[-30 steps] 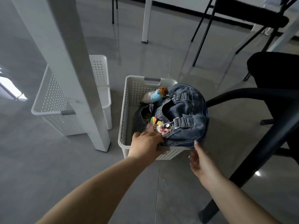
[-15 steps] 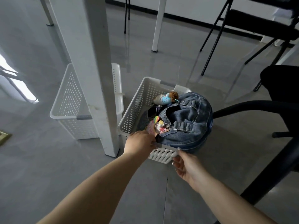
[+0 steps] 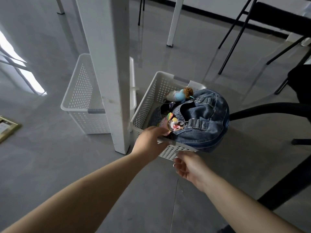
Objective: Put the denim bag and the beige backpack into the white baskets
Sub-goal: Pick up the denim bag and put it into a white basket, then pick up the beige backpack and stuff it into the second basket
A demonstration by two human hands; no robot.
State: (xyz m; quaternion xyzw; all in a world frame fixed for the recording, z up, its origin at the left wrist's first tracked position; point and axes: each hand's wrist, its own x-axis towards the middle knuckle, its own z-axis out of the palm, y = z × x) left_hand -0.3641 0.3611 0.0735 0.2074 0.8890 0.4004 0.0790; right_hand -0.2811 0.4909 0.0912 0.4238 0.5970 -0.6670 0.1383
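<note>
Our left hand (image 3: 149,140) rests loosely curled on the near rim of the white basket (image 3: 148,101), holding nothing, with the denim bag (image 3: 202,121) just beyond, bulging over the right rim; our right hand (image 3: 188,167) hangs empty below.

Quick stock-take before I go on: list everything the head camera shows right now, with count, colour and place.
denim bag: 1, blue, in the right basket, bulging over its right rim
charms: a colourful cluster, on the bag's near strap
small doll: 1, light blue and brown, at the bag's far end
white baskets: 2, right one holds the bag; left one behind the table leg
table legs: 2 clearly visible, white, near, far
chairs: black, far right
gold frame: 1, floor, left edge
left hand: at the near rim, by the charms
right hand: open, below the near wall
</note>
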